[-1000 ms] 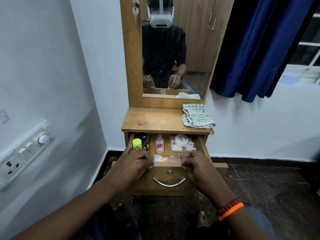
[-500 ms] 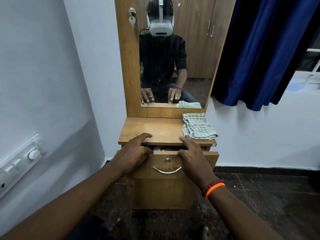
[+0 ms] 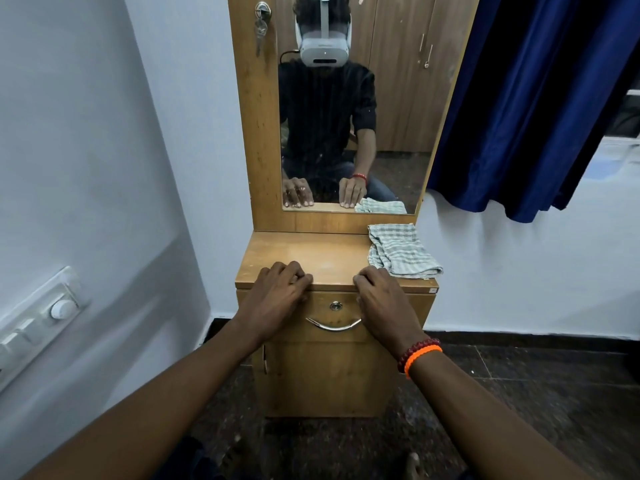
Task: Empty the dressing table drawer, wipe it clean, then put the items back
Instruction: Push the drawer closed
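The wooden dressing table's drawer (image 3: 333, 314) is pushed fully in, so its contents are hidden; a curved metal handle (image 3: 334, 326) and a keyhole sit on its front. My left hand (image 3: 277, 299) lies against the drawer's left part, fingers resting over the front edge of the table top (image 3: 311, 251). My right hand (image 3: 384, 303) does the same on the right. Neither hand holds anything. A folded green checked cloth (image 3: 398, 251) lies on the top's right end, just beyond my right fingers.
A tall mirror (image 3: 346, 116) rises behind the top, with keys (image 3: 261, 22) hanging on its frame. A cabinet door (image 3: 329, 375) is below the drawer. A white wall with a switch panel (image 3: 38, 313) stands left; a blue curtain (image 3: 519, 98) hangs right.
The drawer, open with bottles and jars showing a second ago, has been pushed shut by both hands. My fingers have moved up onto the table top's front edge.
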`<move>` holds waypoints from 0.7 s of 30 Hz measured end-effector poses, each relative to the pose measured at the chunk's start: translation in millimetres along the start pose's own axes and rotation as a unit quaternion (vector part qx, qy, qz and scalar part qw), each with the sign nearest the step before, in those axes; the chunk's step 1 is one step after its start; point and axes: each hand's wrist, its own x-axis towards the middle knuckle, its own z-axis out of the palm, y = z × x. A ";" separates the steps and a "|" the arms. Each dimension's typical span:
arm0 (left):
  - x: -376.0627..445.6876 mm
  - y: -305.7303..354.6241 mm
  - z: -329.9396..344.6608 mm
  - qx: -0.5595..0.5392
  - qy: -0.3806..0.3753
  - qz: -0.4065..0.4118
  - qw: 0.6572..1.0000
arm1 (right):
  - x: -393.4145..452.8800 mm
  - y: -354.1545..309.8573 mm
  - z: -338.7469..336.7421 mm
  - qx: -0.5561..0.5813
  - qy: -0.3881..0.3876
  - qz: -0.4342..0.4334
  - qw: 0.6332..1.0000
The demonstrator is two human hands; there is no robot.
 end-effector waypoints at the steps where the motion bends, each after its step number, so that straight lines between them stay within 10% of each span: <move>1: 0.3 0.6 0.2 0.007 0.004 -0.005 1.000 | -0.1 -0.4 1.2 0.000 0.004 0.004 1.000; 21: 2.1 15.9 13.2 0.037 0.031 -0.069 0.996 | 6.0 0.4 23.8 0.013 0.061 0.048 0.997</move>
